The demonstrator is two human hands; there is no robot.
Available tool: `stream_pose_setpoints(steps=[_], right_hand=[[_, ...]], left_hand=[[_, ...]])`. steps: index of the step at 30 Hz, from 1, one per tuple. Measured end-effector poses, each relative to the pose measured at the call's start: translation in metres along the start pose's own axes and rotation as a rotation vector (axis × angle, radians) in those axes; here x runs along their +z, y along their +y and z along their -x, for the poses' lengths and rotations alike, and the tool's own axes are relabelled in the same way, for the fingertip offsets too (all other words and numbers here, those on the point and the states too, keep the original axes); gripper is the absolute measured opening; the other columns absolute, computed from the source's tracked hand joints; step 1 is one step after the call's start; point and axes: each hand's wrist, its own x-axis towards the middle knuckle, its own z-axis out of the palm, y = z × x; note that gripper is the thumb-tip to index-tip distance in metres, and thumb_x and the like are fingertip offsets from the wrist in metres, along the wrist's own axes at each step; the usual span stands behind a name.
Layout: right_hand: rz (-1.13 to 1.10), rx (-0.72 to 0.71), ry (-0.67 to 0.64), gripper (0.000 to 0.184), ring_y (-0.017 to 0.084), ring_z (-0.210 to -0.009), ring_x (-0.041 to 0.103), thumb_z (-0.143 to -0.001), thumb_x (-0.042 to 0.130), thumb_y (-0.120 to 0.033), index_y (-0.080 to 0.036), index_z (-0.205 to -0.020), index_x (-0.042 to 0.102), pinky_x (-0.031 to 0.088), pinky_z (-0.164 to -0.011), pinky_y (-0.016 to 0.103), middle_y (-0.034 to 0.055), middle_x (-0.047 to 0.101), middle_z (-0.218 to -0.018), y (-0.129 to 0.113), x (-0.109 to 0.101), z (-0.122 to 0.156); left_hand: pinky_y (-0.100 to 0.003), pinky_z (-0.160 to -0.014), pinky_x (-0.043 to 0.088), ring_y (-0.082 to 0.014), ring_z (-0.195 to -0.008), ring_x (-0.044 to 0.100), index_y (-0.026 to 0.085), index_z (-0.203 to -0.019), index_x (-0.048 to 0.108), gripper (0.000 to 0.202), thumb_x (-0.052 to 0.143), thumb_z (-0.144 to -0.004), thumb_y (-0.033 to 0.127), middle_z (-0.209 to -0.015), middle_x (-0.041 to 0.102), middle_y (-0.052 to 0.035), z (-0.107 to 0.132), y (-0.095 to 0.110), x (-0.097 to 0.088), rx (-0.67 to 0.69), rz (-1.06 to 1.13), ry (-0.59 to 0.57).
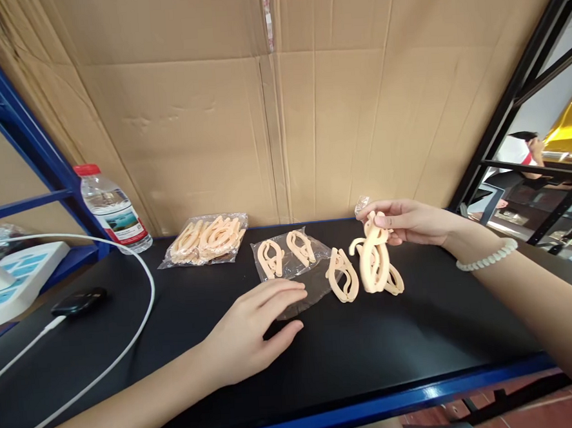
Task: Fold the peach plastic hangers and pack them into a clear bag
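My right hand (pixel 403 223) pinches the top of a beige folding clothes hanger (pixel 375 260), which hangs folded from the fingers with its hook out to the left. Behind it another folded hanger (pixel 395 281) shows in part. Just left lies a folded hanger (pixel 343 278) on the tabletop. My left hand (pixel 257 329) is open, palm down, fingers stretched toward a clear plastic bag (pixel 314 280); whether it touches the bag I cannot tell. Two more folded hangers, a left one (pixel 270 259) and a right one (pixel 301 247), lie on the bag.
A clear bag packed with several beige hangers (pixel 207 239) lies near the cardboard wall (pixel 189 136). A water bottle (pixel 116 211), a white cable (pixel 148 300), a black device (pixel 79 301) and a power strip (pixel 37 271) are at left. The black table has a blue front edge (pixel 365 406).
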Motion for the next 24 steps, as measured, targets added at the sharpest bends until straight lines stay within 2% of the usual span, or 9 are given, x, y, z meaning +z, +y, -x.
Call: stream_pose_setpoints(steps=[2, 6, 9, 12, 14, 18, 24], right_hand=[[-0.082, -0.061, -0.013, 0.035, 0.005, -0.053, 0.048, -0.074, 0.074, -0.039, -0.016, -0.097, 0.060, 0.045, -0.048, 0.019, -0.0015, 0.059, -0.075, -0.004, 0.026, -0.005], [-0.200, -0.123, 0.006, 0.034, 0.006, -0.052, 0.054, -0.071, 0.077, -0.041, -0.016, -0.083, 0.058, 0.048, -0.046, 0.016, -0.0032, 0.059, -0.066, 0.002, 0.080, -0.013], [-0.211, -0.159, 0.018, 0.034, 0.006, -0.048, 0.054, -0.069, 0.079, -0.040, -0.016, -0.079, 0.057, 0.048, -0.042, 0.016, -0.0047, 0.058, -0.060, 0.013, 0.106, -0.016], [-0.226, -0.180, 0.027, 0.035, 0.006, -0.043, 0.052, -0.068, 0.080, -0.038, -0.016, -0.075, 0.054, 0.043, -0.038, 0.014, -0.0056, 0.057, -0.055, 0.021, 0.115, -0.017], [-0.231, -0.188, 0.042, 0.036, 0.005, -0.041, 0.051, -0.068, 0.081, -0.038, -0.017, -0.073, 0.052, 0.040, -0.036, 0.013, -0.0061, 0.056, -0.052, 0.024, 0.116, -0.016], [-0.171, -0.173, 0.065, 0.036, 0.006, -0.038, 0.051, -0.068, 0.080, -0.039, -0.017, -0.072, 0.051, 0.038, -0.033, 0.013, -0.0067, 0.056, -0.050, 0.024, 0.115, -0.013], [-0.103, -0.143, 0.042, 0.029, 0.007, -0.044, 0.058, -0.076, 0.073, -0.039, -0.017, -0.086, 0.057, 0.046, -0.040, 0.016, -0.0048, 0.060, -0.059, 0.016, 0.119, -0.008]], left_hand=[[-0.040, -0.095, 0.054, -0.0222, -0.108, 0.062, 0.023, -0.128, 0.051, 0.040, 0.056, -0.088, 0.024, -0.122, 0.063, -0.0090, -0.001, 0.004, 0.000, -0.146, 0.189, 0.060], [-0.034, -0.074, 0.061, -0.0176, -0.086, 0.068, 0.028, -0.139, 0.034, 0.069, 0.067, -0.079, 0.027, -0.133, 0.054, -0.0118, -0.005, 0.007, 0.002, -0.401, 0.684, 0.081], [-0.028, -0.057, 0.059, -0.0115, -0.065, 0.065, 0.024, -0.136, 0.038, 0.067, 0.070, -0.077, 0.032, -0.120, 0.060, -0.0112, -0.007, 0.007, 0.003, -0.558, 0.894, 0.084], [-0.025, -0.050, 0.056, -0.0097, -0.057, 0.059, 0.017, -0.128, 0.049, 0.060, 0.072, -0.076, 0.036, -0.095, 0.069, -0.0063, -0.009, 0.008, 0.002, -0.671, 0.943, 0.096], [-0.023, -0.049, 0.055, -0.0100, -0.057, 0.058, 0.015, -0.126, 0.052, 0.059, 0.073, -0.075, 0.037, -0.087, 0.070, -0.0050, -0.011, 0.009, 0.001, -0.698, 0.942, 0.107], [-0.019, -0.048, 0.051, -0.0121, -0.063, 0.061, 0.013, -0.125, 0.055, 0.056, 0.071, -0.077, 0.038, -0.090, 0.072, -0.0075, -0.012, 0.008, 0.001, -0.708, 0.924, 0.104], [-0.018, -0.043, 0.050, -0.0126, -0.064, 0.060, 0.016, -0.125, 0.057, 0.051, 0.067, -0.081, 0.039, -0.090, 0.070, -0.0063, -0.010, 0.005, 0.000, -0.701, 0.889, 0.111]])
